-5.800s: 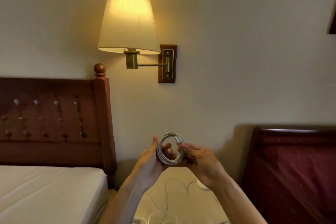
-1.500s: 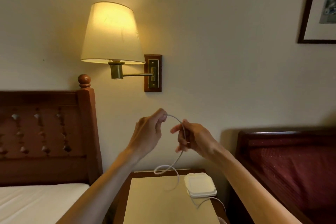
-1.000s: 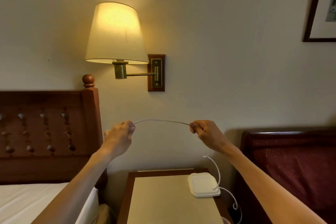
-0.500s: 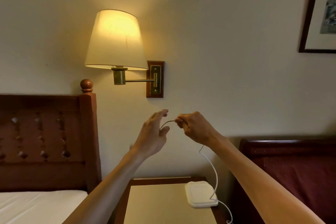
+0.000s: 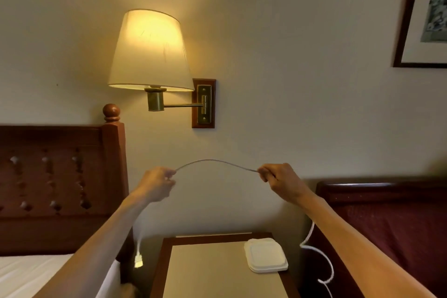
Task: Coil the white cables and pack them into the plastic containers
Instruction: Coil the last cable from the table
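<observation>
The left hand (image 5: 158, 182) is curled around the white cable (image 5: 214, 161), pinching it at the fingertips, and the right hand (image 5: 281, 180) pinches the same cable a stretch along. The two hands are held well apart at about the same height in front of the wall, so the run between them rises in a shallow arch. This looks like a way to draw out one measured length and take the kinks out before it is folded into a loop.

From the left hand the short end hangs straight down, blurred, with its plug (image 5: 138, 260) dangling beside the bench (image 5: 205, 273) and clear of it. From the right hand the long remainder drops behind the forearm and curls loosely beside the bench's right edge, running out of view at the bottom.

On the bench, near its right rear corner, sits a white plastic container (image 5: 266, 255) with its lid on; whether anything is inside cannot be told. It stands close under the hands, probably so a finished coil can go straight in.

Further out are a lit wall lamp (image 5: 150, 51), a wooden headboard (image 5: 60, 176) and a mattress (image 5: 24, 273) to the left.
</observation>
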